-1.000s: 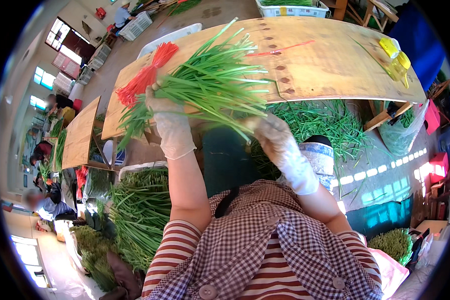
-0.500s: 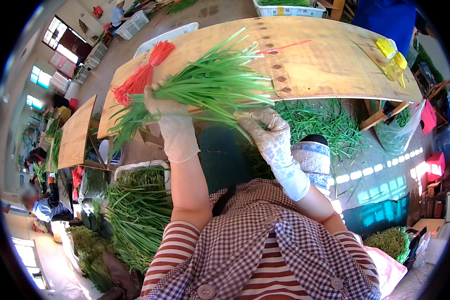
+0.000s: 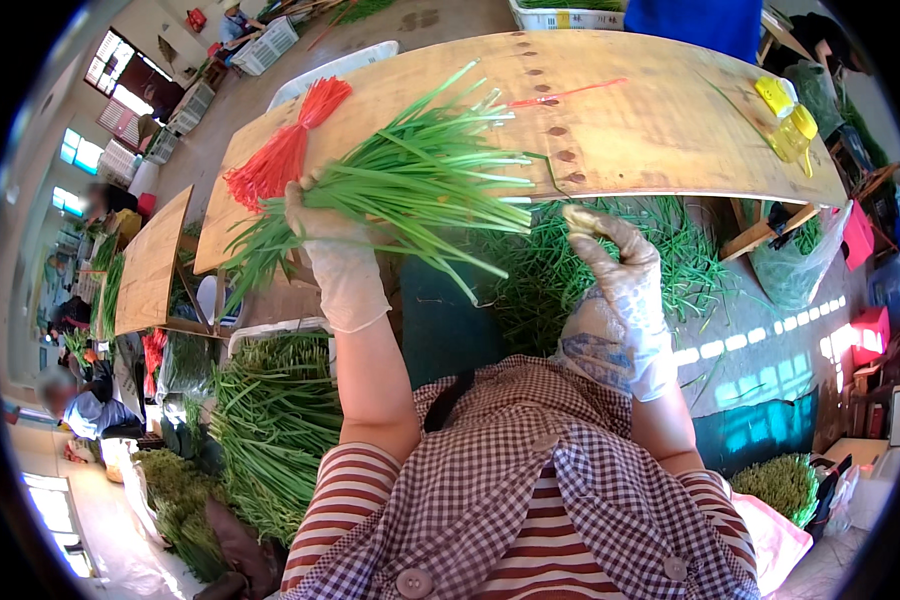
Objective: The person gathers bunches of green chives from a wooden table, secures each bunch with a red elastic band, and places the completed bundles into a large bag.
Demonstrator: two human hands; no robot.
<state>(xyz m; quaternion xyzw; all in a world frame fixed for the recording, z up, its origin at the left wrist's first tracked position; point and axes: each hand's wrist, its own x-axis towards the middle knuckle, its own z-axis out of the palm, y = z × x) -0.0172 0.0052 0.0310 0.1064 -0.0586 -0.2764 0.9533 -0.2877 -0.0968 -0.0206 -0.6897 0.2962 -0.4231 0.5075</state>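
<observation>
My left hand (image 3: 320, 215), in a whitish glove, is closed around a loose bunch of long green chives (image 3: 410, 185). The bunch is held over the near edge of the wooden table, pale cut ends fanned to the right and leafy tips hanging left. My right hand (image 3: 620, 255), in a stained glove, is raised just off the table edge, to the right of the bunch and apart from it. Its thumb and fingertips are drawn together; anything between them is too small to make out. A bundle of red ties (image 3: 290, 145) lies on the table beside my left hand.
The wooden table (image 3: 670, 110) carries a yellow bottle (image 3: 793, 130) at its right and a loose red tie (image 3: 570, 93). Loose greens (image 3: 670, 250) cover the floor beneath. A crate of chives (image 3: 275, 430) stands at my left. Other people are farther off at left.
My right hand has come away from the bunch, moving right and toward me, its fingers curling. The chives in my left hand have dipped slightly. The blue shape beyond the table has shifted left.
</observation>
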